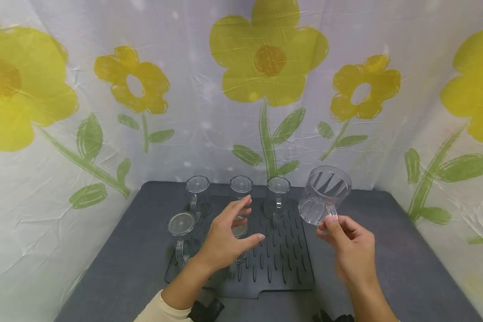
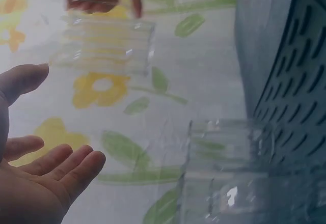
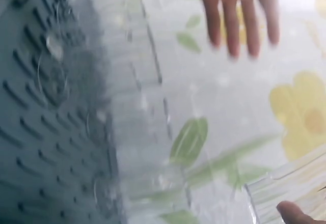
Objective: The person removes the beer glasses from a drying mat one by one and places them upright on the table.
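Note:
My right hand (image 1: 352,243) holds a clear ribbed mug (image 1: 325,194) by its handle, thumb on top, above the table to the right of the mat. The mug's mouth faces up, slightly tilted. My left hand (image 1: 225,237) hovers over the black drying mat (image 1: 281,273), fingers and thumb spread with nothing between them. Behind it, a clear mug (image 1: 239,230) is partly hidden. Other clear mugs stand upside down on the mat: a front-left mug (image 1: 182,226), and along the back a left mug (image 1: 198,190), a middle mug (image 1: 240,184) and a right mug (image 1: 279,192).
The mat lies on a dark grey table (image 1: 394,250). A white curtain (image 1: 189,89) printed with yellow flowers surrounds the table at the back and both sides. Dark objects (image 1: 207,309) show at the bottom edge near the left wrist.

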The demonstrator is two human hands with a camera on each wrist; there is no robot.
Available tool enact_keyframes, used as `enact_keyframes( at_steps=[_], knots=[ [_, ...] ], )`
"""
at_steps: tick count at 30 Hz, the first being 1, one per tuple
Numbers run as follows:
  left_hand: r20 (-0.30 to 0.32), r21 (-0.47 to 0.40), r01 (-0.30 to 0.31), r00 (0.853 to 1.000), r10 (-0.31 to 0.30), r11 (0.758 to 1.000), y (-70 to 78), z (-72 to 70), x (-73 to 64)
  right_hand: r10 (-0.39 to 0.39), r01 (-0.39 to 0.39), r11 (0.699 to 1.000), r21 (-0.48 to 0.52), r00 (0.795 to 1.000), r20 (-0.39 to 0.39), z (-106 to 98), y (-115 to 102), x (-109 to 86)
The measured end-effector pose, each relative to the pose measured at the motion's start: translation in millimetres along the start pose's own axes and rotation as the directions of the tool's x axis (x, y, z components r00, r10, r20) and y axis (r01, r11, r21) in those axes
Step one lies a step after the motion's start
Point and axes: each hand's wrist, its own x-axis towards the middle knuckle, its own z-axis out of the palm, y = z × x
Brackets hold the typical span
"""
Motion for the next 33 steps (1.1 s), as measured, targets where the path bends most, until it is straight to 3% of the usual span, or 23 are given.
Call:
enact_keyframes(
  at_steps=[4,13,22,25,29,33],
  knots=[
    [-0.049,0.002,-0.030,0.998,0.030,1.000,1.1,-11.9,-1.2,0.016,-0.016,1.000,-0.010,0.999,-0.029,-9.6,7.6,15.9],
    [-0.123,0.005,-0.004,0.992,0.005,1.000,-1.3,-30.7,-11.2,0.043,-0.045,0.999,-0.017,0.996,-0.082,-28.0,27.1,46.0],
    [-0.154,0.010,-0.001,0.988,0.003,1.000,0.3,-39.4,-24.9,0.083,-0.086,0.996,-0.023,0.992,-0.100,-44.7,68.5,70.2],
    [-0.175,0.015,-0.031,0.984,0.034,0.999,2.6,-42.4,-29.2,0.106,-0.106,0.994,0.002,0.989,-0.105,-49.5,83.7,78.3],
    [-0.203,0.054,-0.110,0.972,0.119,0.992,5.2,-48.7,-36.1,0.144,-0.143,0.990,0.018,0.982,-0.120,-55.2,101.8,87.4],
    [-0.251,0.062,-0.191,0.947,0.200,0.980,8.4,-60.5,-44.2,0.163,-0.165,0.986,0.001,0.977,-0.137,-60.1,116.7,93.7]
  ],
)
